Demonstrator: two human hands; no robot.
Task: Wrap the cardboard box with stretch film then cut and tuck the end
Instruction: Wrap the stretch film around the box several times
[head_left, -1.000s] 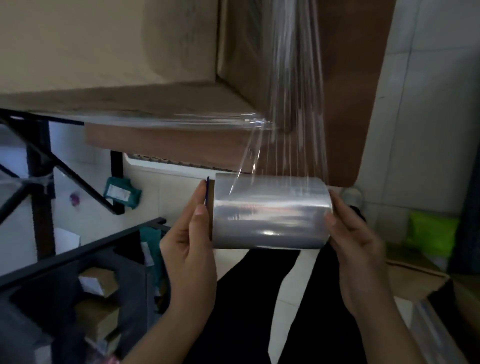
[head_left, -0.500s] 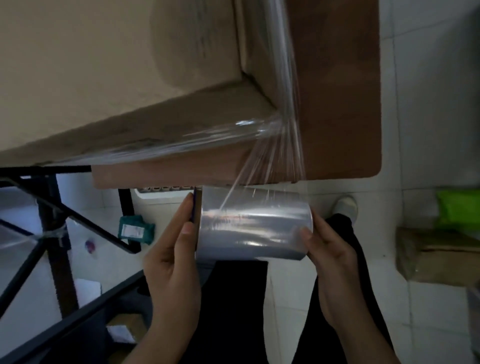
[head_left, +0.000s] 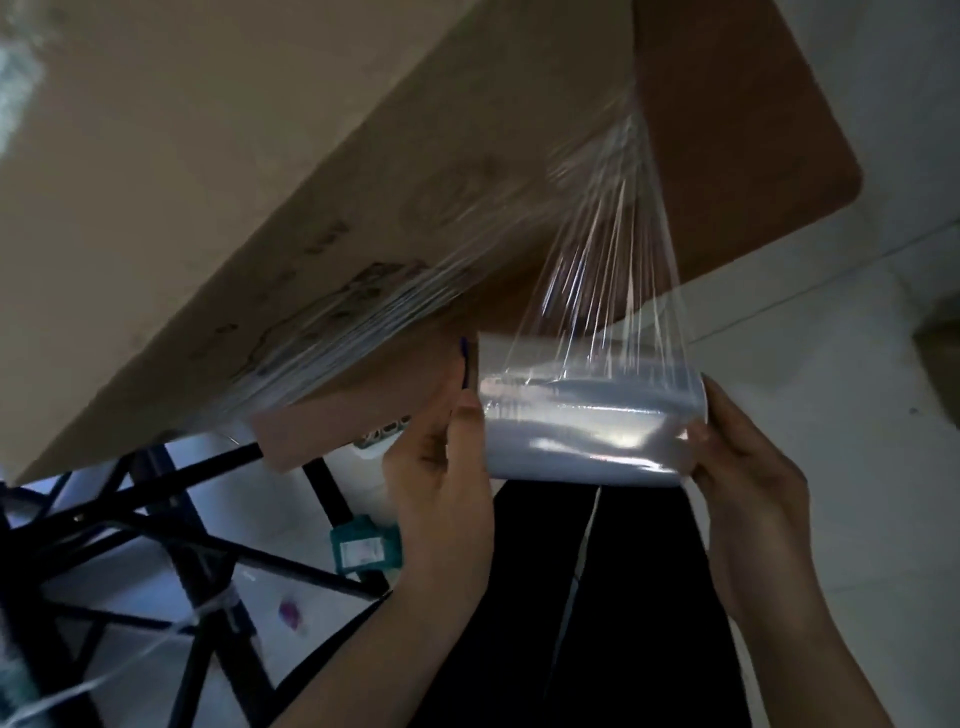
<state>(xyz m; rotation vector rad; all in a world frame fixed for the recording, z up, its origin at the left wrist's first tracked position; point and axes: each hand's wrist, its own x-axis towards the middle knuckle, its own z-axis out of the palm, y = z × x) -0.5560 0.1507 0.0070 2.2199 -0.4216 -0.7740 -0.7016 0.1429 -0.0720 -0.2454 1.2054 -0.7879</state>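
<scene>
A large cardboard box (head_left: 218, 171) fills the upper left, resting on a brown tabletop (head_left: 737, 145). A roll of clear stretch film (head_left: 587, 415) hangs just below the table's near edge. My left hand (head_left: 441, 483) grips its left end and my right hand (head_left: 748, 457) grips its right end. A taut, pleated sheet of film (head_left: 602, 249) runs from the roll up to the box's near corner. Bands of film lie along the box's lower front edge (head_left: 363, 322).
Black metal table legs and braces (head_left: 171, 540) cross the lower left. A teal tag (head_left: 363, 545) and a pink scrap (head_left: 288, 613) lie on the white tiled floor (head_left: 857, 405). Dark trouser legs (head_left: 623, 597) are below the roll.
The view has tilted, so the box now slants up to the right. The roll has moved right and the film sheet fans wider from the box's corner. Both hands keep their hold.
</scene>
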